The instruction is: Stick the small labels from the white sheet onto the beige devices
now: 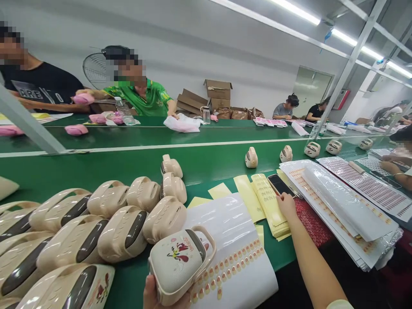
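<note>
My left hand [151,292] grips a cream portable speaker [177,262] from below at the bottom centre. The speaker is tilted, with its fabric front, printed with a colourful cartoon, facing up and its loop handle to the right; part of the hand is hidden behind it. Reaching in from the right, my right hand [287,207] has its fingers drawn together beside the yellow label sheets [267,201] and the lower edge of a dark phone [281,185]. Whatever those fingertips may hold is too small to make out. Under the speaker lies a white sheet of small orange-brown oval stickers [236,265].
Several similar speakers [124,234] crowd the left side. More speakers [251,157] stand spaced along the green belt [219,156]. Stacked sticker sheets [347,201] lie at the right over red patterned cloth [310,221]. Co-workers sit opposite, one in a green shirt [154,99] handling a plastic-wrapped bundle [182,123].
</note>
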A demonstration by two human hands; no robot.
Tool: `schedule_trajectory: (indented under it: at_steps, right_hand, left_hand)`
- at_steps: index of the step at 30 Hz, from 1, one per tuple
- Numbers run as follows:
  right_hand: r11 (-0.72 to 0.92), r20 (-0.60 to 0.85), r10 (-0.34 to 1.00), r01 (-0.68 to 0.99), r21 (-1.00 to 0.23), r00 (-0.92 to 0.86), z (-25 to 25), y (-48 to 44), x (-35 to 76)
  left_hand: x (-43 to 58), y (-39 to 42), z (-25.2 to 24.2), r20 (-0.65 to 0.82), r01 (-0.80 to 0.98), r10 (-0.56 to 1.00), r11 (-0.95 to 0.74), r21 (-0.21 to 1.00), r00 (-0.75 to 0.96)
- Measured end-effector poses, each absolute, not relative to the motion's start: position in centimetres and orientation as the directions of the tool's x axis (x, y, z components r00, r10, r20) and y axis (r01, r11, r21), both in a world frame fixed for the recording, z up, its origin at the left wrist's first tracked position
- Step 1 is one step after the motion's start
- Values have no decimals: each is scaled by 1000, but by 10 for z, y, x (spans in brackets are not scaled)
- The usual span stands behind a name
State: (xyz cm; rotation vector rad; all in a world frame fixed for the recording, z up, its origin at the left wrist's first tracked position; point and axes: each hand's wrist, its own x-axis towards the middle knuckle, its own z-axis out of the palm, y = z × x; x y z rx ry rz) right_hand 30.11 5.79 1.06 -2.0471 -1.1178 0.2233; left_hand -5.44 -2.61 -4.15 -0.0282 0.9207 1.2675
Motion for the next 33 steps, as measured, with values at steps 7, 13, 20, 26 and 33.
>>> schedule_trajectory:
  at_steps: [7, 13, 20, 26, 33]
  right_hand:
    - [139, 343, 936, 816, -561, 76, 7, -5, 217]
    - [410, 231, 912, 710, -573, -340, -42, -70, 139]
    - [267, 282, 953, 761, -591, -115, -50, -74, 131]
    - [198, 253, 966, 801, -566, -60, -47, -75, 124]
    - [128, 96, 992, 726, -676, -85, -40, -66, 128]
  left_hand:
    - [-38, -30, -23, -483, -883, 876, 226, 411, -1]
    - [-46, -31, -55, -126, -937, 988, 131, 323, 95]
    - [-43, -26, -58, 70, -964, 987, 122, 235, 142]
    - [-40, -28, -51, -9, -954, 995, 96, 286, 97]
    - [-44, -27, -61, 65, -965, 985, 142, 222, 160]
